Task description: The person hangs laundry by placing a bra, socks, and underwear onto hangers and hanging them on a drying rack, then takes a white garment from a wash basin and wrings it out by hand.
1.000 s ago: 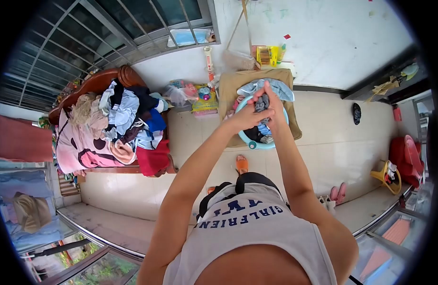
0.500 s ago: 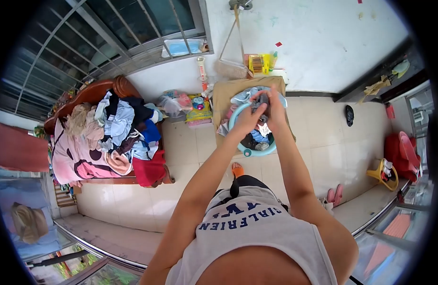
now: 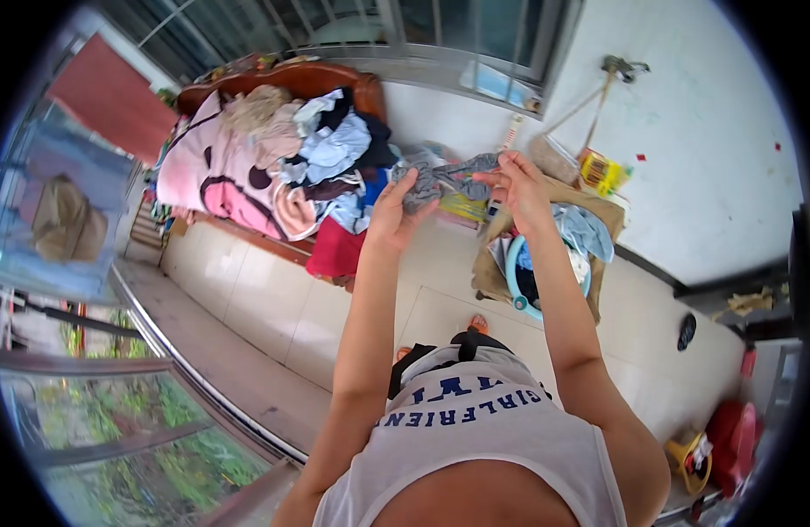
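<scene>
A crumpled grey piece of clothing is stretched out in the air between my two hands. My left hand grips its bunched left end, the thumb up against the fabric. My right hand pinches the other end between thumb and fingers. What kind of garment it is, I cannot tell. Below my right forearm, a light blue basket holds dark, blue and white clothes, partly hidden by that arm. Pale blue cloth lies at the basket's far right side.
The basket stands on a brown cloth-covered stand. At left, a wooden bench bears a pink blanket and a heap of clothes. Plastic bags sit between bench and stand. A yellow bucket stands at lower right.
My hands have lifted the grey garment from over the basket and carried it left toward the bench. It was bunched between both hands and is now drawn out; my view has turned left.
</scene>
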{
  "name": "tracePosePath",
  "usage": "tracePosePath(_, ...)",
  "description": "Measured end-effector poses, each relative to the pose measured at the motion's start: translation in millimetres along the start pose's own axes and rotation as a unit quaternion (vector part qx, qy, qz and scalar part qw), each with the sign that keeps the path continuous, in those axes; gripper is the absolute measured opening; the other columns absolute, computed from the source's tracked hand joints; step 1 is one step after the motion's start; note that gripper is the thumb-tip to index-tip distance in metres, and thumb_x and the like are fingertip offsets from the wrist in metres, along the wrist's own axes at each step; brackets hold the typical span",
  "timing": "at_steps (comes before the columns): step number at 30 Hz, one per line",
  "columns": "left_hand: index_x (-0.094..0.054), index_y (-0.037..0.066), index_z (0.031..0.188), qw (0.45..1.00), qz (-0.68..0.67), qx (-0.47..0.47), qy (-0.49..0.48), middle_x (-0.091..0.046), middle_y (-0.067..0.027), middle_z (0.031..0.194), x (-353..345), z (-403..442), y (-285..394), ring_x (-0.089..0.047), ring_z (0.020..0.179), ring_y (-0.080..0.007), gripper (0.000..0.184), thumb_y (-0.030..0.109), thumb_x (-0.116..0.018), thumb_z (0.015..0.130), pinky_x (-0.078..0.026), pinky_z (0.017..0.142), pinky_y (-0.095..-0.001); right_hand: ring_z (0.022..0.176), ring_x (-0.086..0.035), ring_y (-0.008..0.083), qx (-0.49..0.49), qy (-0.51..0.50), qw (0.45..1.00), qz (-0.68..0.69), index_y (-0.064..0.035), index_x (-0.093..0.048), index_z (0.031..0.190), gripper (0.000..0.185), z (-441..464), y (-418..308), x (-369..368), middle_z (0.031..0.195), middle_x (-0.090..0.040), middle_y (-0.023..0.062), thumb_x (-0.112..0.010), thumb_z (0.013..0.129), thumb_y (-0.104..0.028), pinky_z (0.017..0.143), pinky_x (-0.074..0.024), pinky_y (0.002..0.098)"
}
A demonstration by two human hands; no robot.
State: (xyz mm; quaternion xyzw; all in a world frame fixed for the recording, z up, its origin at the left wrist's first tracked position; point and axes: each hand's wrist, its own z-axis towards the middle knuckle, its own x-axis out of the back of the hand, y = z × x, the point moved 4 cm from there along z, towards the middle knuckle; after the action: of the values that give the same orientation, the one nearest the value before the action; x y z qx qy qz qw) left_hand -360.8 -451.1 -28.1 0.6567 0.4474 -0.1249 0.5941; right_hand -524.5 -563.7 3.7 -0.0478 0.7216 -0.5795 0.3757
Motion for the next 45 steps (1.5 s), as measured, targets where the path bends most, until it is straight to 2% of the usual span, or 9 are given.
tracePosePath(10, -0.059, 0.008, 0.096, 0.992, -0.093, -0.068, 0.043, -0.064, -0.0042, 0.087, 93, -92, 84, -0.06, 0.076, -0.0156, 0.018, 0.021, -0.061, 0.083, -0.05, 0.059, -0.0261, 0.063, -0.059, 0.0115, 0.192, -0.038, 0.979, -0.053, -0.0032, -0.048, 0.093, 0.016, 11, 21, -164, 0.079, -0.056, 0.0039, -0.045, 0.092, -0.019, 0.06, -0.0453, 0.0222)
tracePosePath(21, -0.061, 0.005, 0.089, 0.92, -0.369, -0.078, -0.108, -0.063, -0.0112, 0.093, 211, -133, 123, -0.056, 0.099, -0.0278, 0.023, 0.024, -0.048, 0.088, -0.042, 0.091, -0.0461, 0.064, -0.058, 0.0105, 0.254, -0.135, 0.957, 0.033, -0.0049, -0.049, 0.093, 0.013, -12, 57, -299, 0.079, -0.053, 0.0021, -0.046, 0.092, -0.018, 0.064, -0.0467, 0.0218)
tracePosePath(22, -0.062, 0.008, 0.082, 0.94, -0.315, -0.103, 0.082, -0.064, -0.0078, 0.087, 211, -139, 129, -0.057, 0.093, -0.025, 0.022, 0.028, -0.053, 0.086, -0.043, 0.088, -0.0447, 0.065, -0.058, 0.0107, 0.268, -0.134, 0.954, 0.029, -0.0043, -0.048, 0.094, 0.013, -12, 54, -307, 0.08, -0.053, 0.0025, -0.046, 0.092, -0.017, 0.064, -0.046, 0.021)
tracePosePath(31, -0.06, 0.009, 0.087, 0.935, -0.301, -0.153, 0.109, -0.066, -0.0048, 0.086, 277, -138, 142, -0.063, 0.078, -0.0183, 0.009, 0.017, -0.058, 0.083, -0.051, 0.073, -0.0315, 0.072, -0.059, 0.0123, 0.354, -0.09, 0.929, 0.061, -0.003, -0.046, 0.098, 0.014, 10, 49, -340, 0.089, -0.052, 0.0047, -0.042, 0.093, -0.016, 0.07, -0.0418, 0.0222)
tracePosePath(34, -0.058, 0.008, 0.073, 0.869, -0.376, -0.189, 0.26, -0.061, -0.0021, 0.066, 286, -143, 153, -0.06, 0.062, -0.0166, 0.012, 0.017, -0.062, 0.079, -0.052, 0.055, -0.0279, 0.075, -0.058, 0.0131, 0.357, -0.069, 0.926, 0.096, -0.0019, -0.047, 0.098, 0.015, 32, 44, -341, 0.093, -0.052, 0.0058, -0.041, 0.093, -0.015, 0.073, -0.0422, 0.0229)
tracePosePath(39, -0.046, 0.015, 0.058, 0.827, -0.438, -0.276, 0.219, -0.039, 0.0056, 0.048, 262, -135, 192, -0.04, 0.044, -0.008, 0.033, 0.031, -0.06, 0.082, -0.041, 0.044, -0.0217, 0.069, -0.056, 0.0092, 0.299, -0.266, 0.912, -0.088, -0.0045, -0.05, 0.092, 0.014, 56, 47, -363, 0.076, -0.053, 0.0016, -0.048, 0.09, -0.019, 0.061, -0.0436, 0.0224)
tracePosePath(41, -0.046, 0.015, 0.058, 0.85, -0.437, -0.281, 0.091, -0.039, 0.0056, 0.049, 230, -125, 209, -0.039, 0.044, -0.0075, 0.034, 0.036, -0.058, 0.084, -0.04, 0.044, -0.02, 0.062, -0.053, 0.0081, 0.174, -0.491, 0.801, -0.296, -0.0029, -0.053, 0.086, 0.015, 61, 72, -377, 0.068, -0.052, 0.0003, -0.052, 0.088, -0.018, 0.058, -0.0427, 0.0216)
tracePosePath(43, -0.056, 0.012, 0.075, 0.908, -0.298, -0.287, 0.062, -0.05, 0.0029, 0.063, 198, -120, 228, -0.035, 0.046, -0.0059, 0.019, 0.029, -0.058, 0.085, -0.038, 0.046, -0.0171, 0.06, -0.051, 0.006, 0.32, -0.338, 0.839, -0.283, -0.0016, -0.054, 0.082, 0.015, 74, 53, -375, 0.068, -0.053, -0.0016, -0.055, 0.086, -0.016, 0.054, -0.0412, 0.0204)
tracePosePath(45, -0.057, 0.008, 0.102, 0.939, -0.068, -0.322, 0.1, -0.057, 0.0005, 0.079, 158, -121, 245, -0.035, 0.049, -0.0043, 0.024, 0.022, -0.06, 0.083, -0.038, 0.049, -0.0172, 0.062, -0.05, 0.002, 0.239, -0.361, 0.886, -0.164, -0.0029, -0.056, 0.086, 0.012, 88, 45, -376, 0.072, -0.056, -0.0031, -0.056, 0.086, -0.015, 0.051, -0.0404, 0.0185)
